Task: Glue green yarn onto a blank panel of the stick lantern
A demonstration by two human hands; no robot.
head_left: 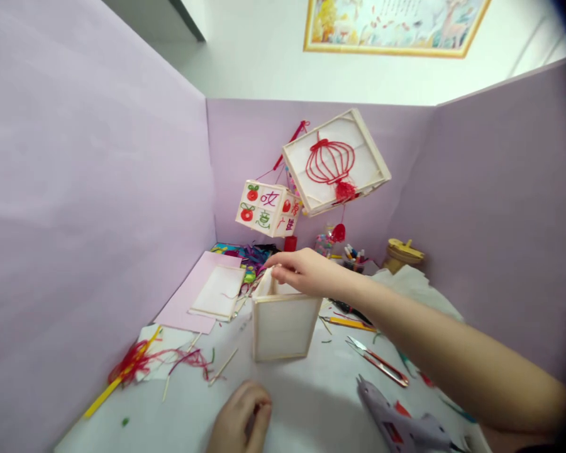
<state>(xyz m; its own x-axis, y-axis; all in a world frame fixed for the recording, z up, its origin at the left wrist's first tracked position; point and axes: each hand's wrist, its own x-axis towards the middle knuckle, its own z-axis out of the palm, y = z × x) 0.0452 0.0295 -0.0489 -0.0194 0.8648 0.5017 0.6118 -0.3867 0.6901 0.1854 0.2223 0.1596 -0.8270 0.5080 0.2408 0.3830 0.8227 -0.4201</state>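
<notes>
An open-topped box of white paper panels on thin wooden strips [287,328] stands upright on the table in the middle. My right hand [299,270] reaches over its top from the right, fingers and thumb pressed together on the far left part of its rim. In front of the box, my left hand [243,418] rests near the table's front edge, its fingers curled in with nothing visible in them; it is apart from the box.
A glue gun [400,421] and red-handled snips [380,362] lie at right. Left are red thread [139,358], a yellow stick [102,399] and a framed white panel [218,290]. Decorated lanterns [337,163] hang behind. Purple boards [94,157] enclose the table.
</notes>
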